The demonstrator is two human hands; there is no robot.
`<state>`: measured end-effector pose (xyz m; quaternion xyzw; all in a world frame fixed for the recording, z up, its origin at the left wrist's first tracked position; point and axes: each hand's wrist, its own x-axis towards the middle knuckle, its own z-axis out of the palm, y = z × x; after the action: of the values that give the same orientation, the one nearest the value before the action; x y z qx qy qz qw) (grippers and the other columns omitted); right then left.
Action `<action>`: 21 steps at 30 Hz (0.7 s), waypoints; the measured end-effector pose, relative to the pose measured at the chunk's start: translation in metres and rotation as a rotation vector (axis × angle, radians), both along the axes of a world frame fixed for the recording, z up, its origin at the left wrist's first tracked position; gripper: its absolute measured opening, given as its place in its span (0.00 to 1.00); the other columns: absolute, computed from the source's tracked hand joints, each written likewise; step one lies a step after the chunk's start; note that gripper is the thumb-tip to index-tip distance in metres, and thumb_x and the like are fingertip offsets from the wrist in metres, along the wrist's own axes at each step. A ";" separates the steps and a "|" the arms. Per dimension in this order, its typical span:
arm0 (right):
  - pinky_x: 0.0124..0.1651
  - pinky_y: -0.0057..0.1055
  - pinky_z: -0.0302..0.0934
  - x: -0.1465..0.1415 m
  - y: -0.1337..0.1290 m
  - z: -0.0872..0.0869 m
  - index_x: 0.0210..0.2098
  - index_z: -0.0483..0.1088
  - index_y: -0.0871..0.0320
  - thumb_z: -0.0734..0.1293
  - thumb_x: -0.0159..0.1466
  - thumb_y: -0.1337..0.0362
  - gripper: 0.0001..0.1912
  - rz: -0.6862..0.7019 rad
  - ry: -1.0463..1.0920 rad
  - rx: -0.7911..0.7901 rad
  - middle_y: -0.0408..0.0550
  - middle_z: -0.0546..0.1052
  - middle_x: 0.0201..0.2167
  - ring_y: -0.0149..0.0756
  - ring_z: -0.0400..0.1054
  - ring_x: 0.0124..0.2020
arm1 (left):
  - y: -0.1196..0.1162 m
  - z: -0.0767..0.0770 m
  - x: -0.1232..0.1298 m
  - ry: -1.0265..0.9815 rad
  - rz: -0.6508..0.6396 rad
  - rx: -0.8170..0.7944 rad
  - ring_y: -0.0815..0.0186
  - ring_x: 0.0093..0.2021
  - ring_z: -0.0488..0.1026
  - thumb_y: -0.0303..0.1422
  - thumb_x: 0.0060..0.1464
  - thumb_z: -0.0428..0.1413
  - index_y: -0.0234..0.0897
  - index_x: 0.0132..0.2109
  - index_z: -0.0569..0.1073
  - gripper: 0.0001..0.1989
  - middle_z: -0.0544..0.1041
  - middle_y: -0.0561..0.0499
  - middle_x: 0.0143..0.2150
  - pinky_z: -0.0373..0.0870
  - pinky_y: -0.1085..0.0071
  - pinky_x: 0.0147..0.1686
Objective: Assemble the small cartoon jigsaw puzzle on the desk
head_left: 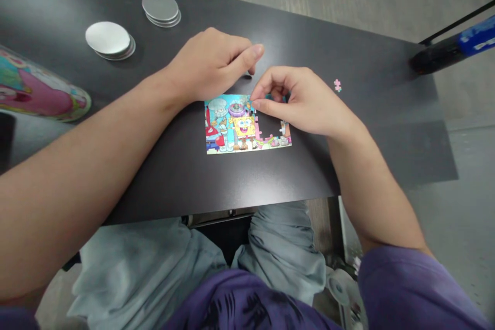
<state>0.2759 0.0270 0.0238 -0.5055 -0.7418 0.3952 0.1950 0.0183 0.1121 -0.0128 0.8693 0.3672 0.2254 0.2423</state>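
We see the flat rectangular jigsaw puzzle, printed with bright cartoon figures on blue, lying on the dark grey smooth tabletop. A dark gap shows in its right half, where the tabletop comes through.

Our left hand lies just beyond the puzzle's far edge, its fingers loosely curled under and the thumb laid along them; we cannot tell whether they hold anything. Our right hand reaches over the puzzle's far right part, thumb and forefinger tips nearly meeting at its far edge, the other fingers bent inward; we cannot tell whether a piece sits between the tips.

Well to the puzzle's right lies a small loose pink jigsaw piece. To the puzzle's far left we see two stacks of round silver discs, and farther left, a colourful cartoon-printed cylindrical container.
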 end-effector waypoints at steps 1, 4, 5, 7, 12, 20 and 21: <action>0.45 0.47 0.75 0.000 0.000 -0.001 0.44 0.87 0.46 0.89 0.73 0.50 0.13 0.001 -0.003 -0.003 0.48 0.88 0.43 0.50 0.76 0.43 | 0.000 0.000 0.000 0.002 -0.001 0.002 0.47 0.45 0.86 0.62 0.86 0.45 0.50 0.52 0.94 0.36 0.92 0.44 0.45 0.70 0.48 0.47; 0.48 0.49 0.75 0.000 0.000 -0.002 0.44 0.88 0.46 0.87 0.75 0.53 0.09 0.036 -0.004 0.017 0.49 0.89 0.44 0.49 0.75 0.42 | -0.001 0.001 0.001 -0.005 -0.010 0.016 0.50 0.39 0.82 0.60 0.86 0.45 0.50 0.51 0.93 0.35 0.91 0.45 0.43 0.68 0.49 0.46; 0.49 0.50 0.75 0.001 0.000 -0.001 0.44 0.88 0.47 0.86 0.75 0.53 0.09 0.044 -0.003 0.026 0.49 0.89 0.44 0.49 0.76 0.42 | -0.001 0.001 0.001 -0.012 -0.014 0.022 0.50 0.38 0.81 0.60 0.86 0.45 0.50 0.50 0.93 0.35 0.91 0.45 0.43 0.67 0.49 0.46; 0.50 0.52 0.76 0.001 0.000 0.001 0.44 0.88 0.46 0.86 0.76 0.51 0.09 0.042 -0.006 0.025 0.49 0.89 0.43 0.51 0.77 0.43 | -0.001 0.002 0.001 -0.025 -0.017 0.026 0.51 0.38 0.81 0.60 0.86 0.45 0.50 0.49 0.92 0.35 0.92 0.45 0.44 0.67 0.49 0.47; 0.48 0.54 0.76 0.003 -0.001 0.005 0.42 0.88 0.41 0.89 0.72 0.43 0.15 0.007 -0.025 -0.015 0.48 0.88 0.42 0.55 0.77 0.46 | -0.002 0.002 0.001 -0.034 -0.028 0.017 0.50 0.40 0.81 0.60 0.85 0.45 0.52 0.47 0.89 0.33 0.92 0.46 0.44 0.64 0.50 0.45; 0.48 0.49 0.72 0.007 0.001 -0.001 0.44 0.89 0.47 0.88 0.73 0.54 0.09 0.018 -0.013 0.051 0.48 0.88 0.43 0.49 0.77 0.43 | -0.003 0.004 0.003 -0.022 -0.014 0.013 0.51 0.38 0.79 0.61 0.82 0.44 0.49 0.47 0.90 0.35 0.91 0.44 0.45 0.63 0.48 0.46; 0.48 0.48 0.72 0.007 0.001 -0.001 0.44 0.89 0.47 0.88 0.73 0.55 0.08 0.027 -0.011 0.065 0.48 0.88 0.43 0.49 0.77 0.43 | -0.004 0.005 0.004 -0.016 -0.010 0.011 0.50 0.38 0.79 0.61 0.82 0.43 0.50 0.47 0.90 0.36 0.91 0.44 0.43 0.64 0.48 0.46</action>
<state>0.2828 0.0281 0.0226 -0.4910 -0.7622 0.3705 0.2017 0.0221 0.1084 -0.0077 0.8706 0.3598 0.2332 0.2413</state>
